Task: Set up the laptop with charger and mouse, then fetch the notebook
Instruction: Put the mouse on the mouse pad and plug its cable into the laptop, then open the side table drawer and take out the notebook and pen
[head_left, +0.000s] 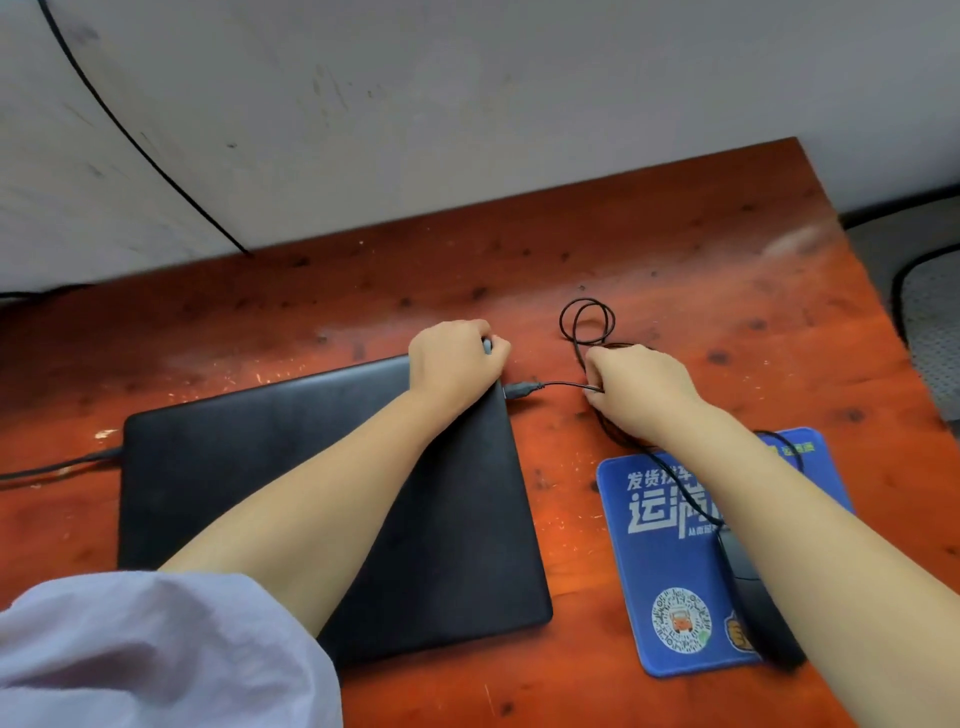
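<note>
A closed black laptop (249, 483) lies flat on the reddish wooden desk (675, 249). My left hand (454, 364) grips its far right corner. My right hand (639, 395) is closed on the thin black mouse cable (587, 317), which loops on the desk behind it. The cable's USB plug (522, 389) sits right at the laptop's right edge. The black mouse (753, 597) rests on a blue mouse pad (670, 561), partly hidden by my right forearm. A charger cable (57, 467) meets the laptop's left edge.
A white wall (467, 104) stands behind the desk with a black wire (130, 135) running down it. The desk's right edge drops off to a grey floor with a chair part (935, 322). My pale sleeve (156, 654) fills the lower left.
</note>
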